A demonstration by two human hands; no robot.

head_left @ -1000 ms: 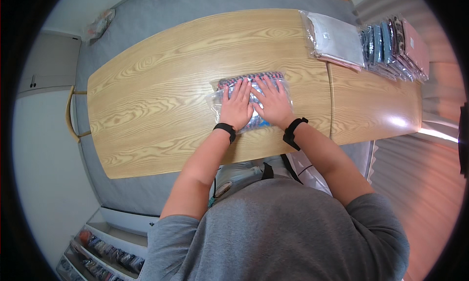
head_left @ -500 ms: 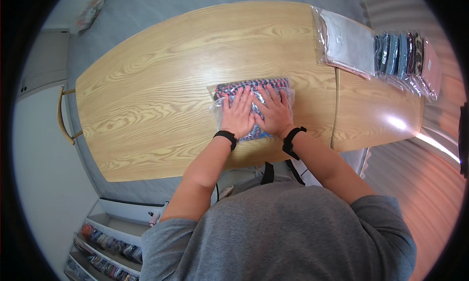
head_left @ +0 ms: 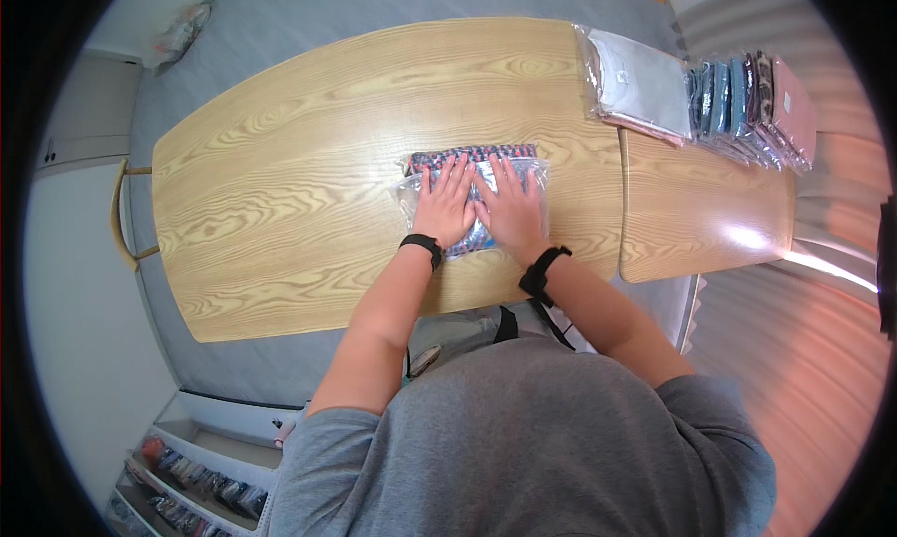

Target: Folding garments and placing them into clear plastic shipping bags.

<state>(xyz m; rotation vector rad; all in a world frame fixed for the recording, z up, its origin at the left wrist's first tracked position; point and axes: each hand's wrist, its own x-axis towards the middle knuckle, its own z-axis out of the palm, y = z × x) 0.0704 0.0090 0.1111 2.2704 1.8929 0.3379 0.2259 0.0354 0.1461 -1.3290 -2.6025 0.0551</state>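
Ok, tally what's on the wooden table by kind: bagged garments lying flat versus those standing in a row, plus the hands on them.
Flat clear bag with patterned garment, under the left hand and right hand: 1
Flat bag with grey garment: 1
Row of bagged garments standing on edge: about 6; they overlap, so the count is uncertain
Hands pressing flat: 2
Total bagged garments: about 8
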